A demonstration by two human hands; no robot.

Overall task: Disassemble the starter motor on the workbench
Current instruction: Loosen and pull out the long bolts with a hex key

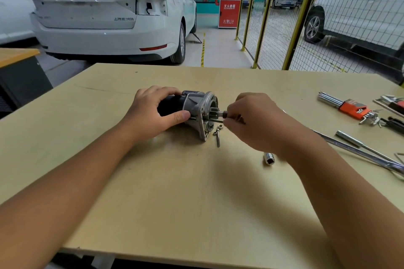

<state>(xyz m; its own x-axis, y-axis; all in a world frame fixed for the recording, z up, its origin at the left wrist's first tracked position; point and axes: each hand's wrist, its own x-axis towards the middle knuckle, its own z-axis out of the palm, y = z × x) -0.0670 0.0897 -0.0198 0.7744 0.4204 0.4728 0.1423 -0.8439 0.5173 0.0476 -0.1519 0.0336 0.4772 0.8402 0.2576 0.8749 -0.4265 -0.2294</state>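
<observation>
Likely the bolt (218, 137) rolls away if the motor (192, 111) shifts: left hand (157, 111) grips it, right hand (251, 120) pinches a dark tool at its nose.

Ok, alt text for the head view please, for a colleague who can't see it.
The left hand grips the starter motor lying on the workbench, while the right hand pinches a thin tool at its nose. A loose bolt and socket lie nearby.
</observation>
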